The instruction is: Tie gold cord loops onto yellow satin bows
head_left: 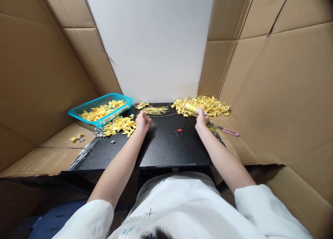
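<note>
My right hand (202, 118) is wrapped round a spool of yellow thread (191, 108), tilted above the right side of the table. A thin thread (166, 115) stretches across between the two hands. Its end runs to my left hand (143, 122), whose fingers are pinched together on it. Beside that hand lie yellow ribbon bows (121, 125) in a loose pile. Just beyond it is a bundle of thin yellow strands (156, 109). Behind the spool spreads a heap of yellow bows with thread tails (208, 105).
A turquoise basket (100, 123) of yellow bows stands at the left, with small silvery beads (99, 132) by it. A pink-handled cutter (230, 131) lies at the right. A small red piece (179, 130) rests mid-table. Cardboard walls (291, 86) enclose both sides.
</note>
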